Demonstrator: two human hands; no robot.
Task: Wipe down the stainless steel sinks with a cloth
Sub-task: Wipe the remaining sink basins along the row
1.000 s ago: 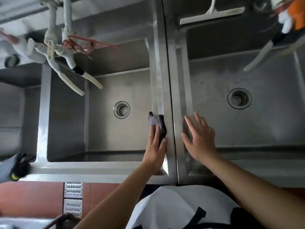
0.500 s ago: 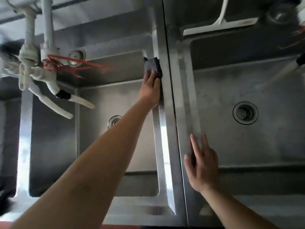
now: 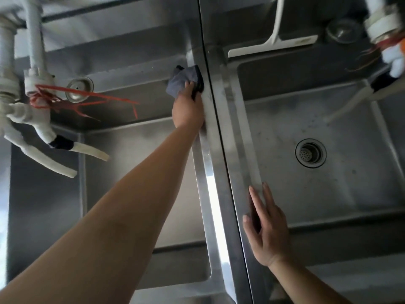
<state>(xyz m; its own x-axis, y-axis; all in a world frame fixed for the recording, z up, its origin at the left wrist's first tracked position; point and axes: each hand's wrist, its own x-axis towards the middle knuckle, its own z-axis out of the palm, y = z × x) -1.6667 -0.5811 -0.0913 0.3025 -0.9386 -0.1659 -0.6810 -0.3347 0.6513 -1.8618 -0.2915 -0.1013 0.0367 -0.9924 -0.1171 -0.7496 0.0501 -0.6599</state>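
crumpled grey cloth [image 3: 183, 81] lies against the far rim between two stainless steel sinks [image 3: 341, 194].

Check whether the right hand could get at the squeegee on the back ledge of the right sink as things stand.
Probably yes. The right hand lies open on the near rim, holding nothing, and the open basin of the right sink between it and the squeegee holds no obstacle; it would be a long forward stretch.

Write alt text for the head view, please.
A person's left hand presses a dark cloth against the far end of the steel divider between two sinks. The right hand rests open on the right sink's rim.
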